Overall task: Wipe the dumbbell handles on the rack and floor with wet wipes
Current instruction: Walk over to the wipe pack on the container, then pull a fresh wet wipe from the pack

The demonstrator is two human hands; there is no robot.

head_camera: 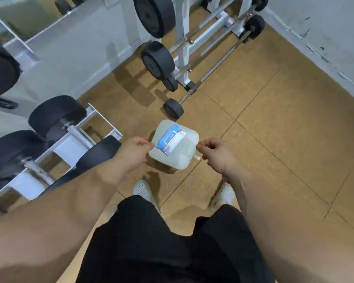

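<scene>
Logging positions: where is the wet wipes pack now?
Head view, centre: the wet wipes pack lies on a white plastic container on the floor, between the left hand and right hand.

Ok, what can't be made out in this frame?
All in the head view:
- Whether the left hand and right hand pinch a wipe between them: blurred, and lost against the pale container behind.
- Print on the wipes pack: too small and blurred.
- Rack dumbbells: several are cut off by the left edge.
- Right shoe: partly hidden by the right forearm.
</scene>
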